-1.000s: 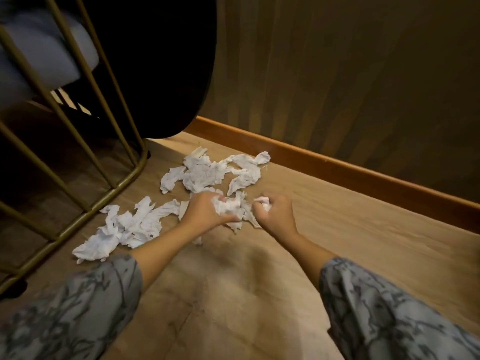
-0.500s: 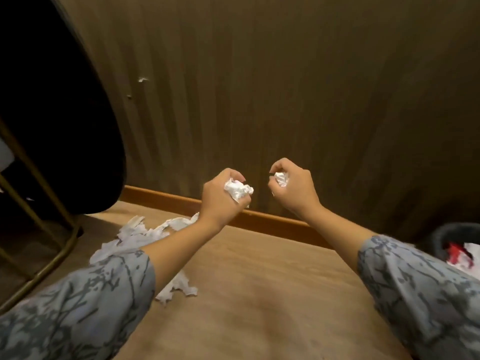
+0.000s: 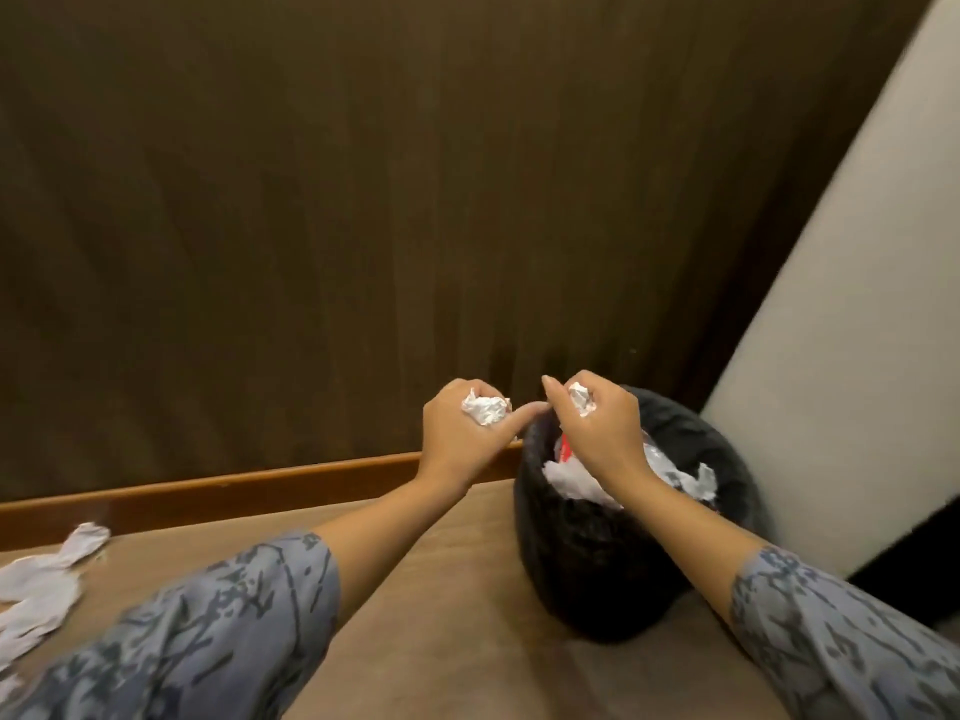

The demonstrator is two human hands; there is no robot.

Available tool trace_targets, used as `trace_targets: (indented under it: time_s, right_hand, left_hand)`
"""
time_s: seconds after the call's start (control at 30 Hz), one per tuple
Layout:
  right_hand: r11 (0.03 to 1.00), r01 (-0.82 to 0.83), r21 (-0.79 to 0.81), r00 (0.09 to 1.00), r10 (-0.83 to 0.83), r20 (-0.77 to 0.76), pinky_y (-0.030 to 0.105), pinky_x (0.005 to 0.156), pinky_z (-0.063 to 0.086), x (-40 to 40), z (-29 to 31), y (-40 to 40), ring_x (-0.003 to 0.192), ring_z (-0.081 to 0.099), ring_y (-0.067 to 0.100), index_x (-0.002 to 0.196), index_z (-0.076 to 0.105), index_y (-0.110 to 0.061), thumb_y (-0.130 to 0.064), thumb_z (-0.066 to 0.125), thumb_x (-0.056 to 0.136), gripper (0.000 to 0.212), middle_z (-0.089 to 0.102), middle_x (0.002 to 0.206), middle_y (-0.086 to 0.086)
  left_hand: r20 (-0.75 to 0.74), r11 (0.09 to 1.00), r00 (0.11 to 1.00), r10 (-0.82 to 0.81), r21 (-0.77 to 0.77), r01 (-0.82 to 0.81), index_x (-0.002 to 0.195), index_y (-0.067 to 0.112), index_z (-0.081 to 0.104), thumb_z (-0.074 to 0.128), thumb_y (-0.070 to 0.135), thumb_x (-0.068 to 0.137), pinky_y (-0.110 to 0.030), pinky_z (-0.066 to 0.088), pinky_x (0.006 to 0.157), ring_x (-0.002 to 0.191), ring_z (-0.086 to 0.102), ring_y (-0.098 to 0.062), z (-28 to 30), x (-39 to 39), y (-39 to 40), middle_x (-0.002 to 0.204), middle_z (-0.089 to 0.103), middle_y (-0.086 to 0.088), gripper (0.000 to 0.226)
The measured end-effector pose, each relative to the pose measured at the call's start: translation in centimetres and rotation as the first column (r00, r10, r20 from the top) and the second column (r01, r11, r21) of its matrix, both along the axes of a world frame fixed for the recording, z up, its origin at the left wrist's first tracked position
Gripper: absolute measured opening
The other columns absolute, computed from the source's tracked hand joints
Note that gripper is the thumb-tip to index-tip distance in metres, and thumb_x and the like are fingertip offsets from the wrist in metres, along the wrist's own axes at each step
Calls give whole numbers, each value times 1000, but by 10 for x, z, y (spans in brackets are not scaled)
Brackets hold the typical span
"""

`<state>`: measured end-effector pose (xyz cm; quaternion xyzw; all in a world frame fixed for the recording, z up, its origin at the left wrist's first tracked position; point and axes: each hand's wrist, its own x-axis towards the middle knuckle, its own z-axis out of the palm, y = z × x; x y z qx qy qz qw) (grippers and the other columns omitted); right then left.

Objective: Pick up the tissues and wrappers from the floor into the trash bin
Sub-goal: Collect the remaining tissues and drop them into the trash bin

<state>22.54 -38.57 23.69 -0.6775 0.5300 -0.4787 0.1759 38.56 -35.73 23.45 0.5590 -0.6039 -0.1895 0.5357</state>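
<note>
A black trash bin (image 3: 597, 569) lined with a dark bag stands on the wooden floor at centre right; crumpled white tissues (image 3: 685, 480) and a bit of red wrapper (image 3: 566, 449) lie inside. My right hand (image 3: 597, 428) is raised over the bin's mouth, closed on a small white tissue wad (image 3: 579, 398). My left hand (image 3: 462, 439) hovers just left of the bin's rim, gripping another crumpled tissue wad (image 3: 485, 409), its index finger stretched toward the right hand. More white tissues (image 3: 47, 589) lie on the floor at the far left edge.
A dark ribbed wall (image 3: 363, 200) with an orange-brown skirting board (image 3: 234, 485) runs behind the floor. A pale slanted panel (image 3: 857, 330) stands to the right of the bin, with a dark gap below it.
The view has swung right from the tissue pile to the trash bin. Both hands, each holding a tissue wad lifted from the floor, have moved right, the right one now over the bin.
</note>
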Motion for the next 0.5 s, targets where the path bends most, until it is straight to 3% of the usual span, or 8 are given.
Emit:
trace_targets:
  time_s: [0.1,0.2,0.27,0.33,0.37,0.43,0.5]
  right_hand:
    - [984,176,4,984,-176,41,25,61,42,-41,-11,-4,72,55,10,77,56,-18,-35,49,99,29,57,79,-2]
    - [956,281,82,956,-286,61,33,75,47,-73,-23,-10,83,53,12,88,53,-20,-38,39,102,26,53,97,-1]
    - [949,249,194,965,-261,34,42,94,44,-90,-33,-13,100,53,19,94,53,-24,-37,33,104,26,53,106,-1]
    - [922,275,272,961,-267,-68,51,109,30,-103,-43,-15,118,49,23,107,56,-30,-37,29,103,28,56,121,1]
    - [908,307,285,951,-287,-112,53,113,22,-108,-46,-16,124,46,24,115,57,-31,-36,28,103,32,56,129,0]
    - [898,348,271,937,-326,-123,56,116,15,-110,-46,-14,128,44,24,124,56,-29,-29,32,102,32,58,132,-2]
    - [919,336,208,942,-326,-83,57,113,23,-104,-41,-12,123,48,25,121,58,-26,-22,38,99,29,61,125,-1]
  left_hand:
    - [-69,998,996,-52,-28,50,79,24,64,74,54,73,-19,49,69,81,57,-4,-3,-53,-10,84,60,8,33]
    - [-19,985,989,-146,87,147,106,21,56,67,52,77,-32,44,96,109,48,-9,-11,-95,-25,114,50,2,44]
    - [167,909,949,-266,371,190,129,21,41,58,52,79,-51,20,115,140,22,-26,-20,-116,-35,145,32,-5,61]
    - [287,787,877,-384,598,149,145,20,24,52,47,83,-60,-8,114,147,-13,-31,-28,-126,-40,161,0,-7,73]
    - [283,756,863,-419,635,159,149,20,17,51,41,85,-60,-13,113,146,-18,-32,-30,-125,-41,161,-6,-8,76]
    - [205,765,870,-449,592,255,150,22,14,52,30,86,-59,-12,114,148,-8,-31,-34,-115,-41,162,0,-6,76]
    - [138,799,877,-460,495,341,148,23,21,55,28,86,-57,-1,117,146,14,-28,-32,-92,-37,158,18,-3,71]
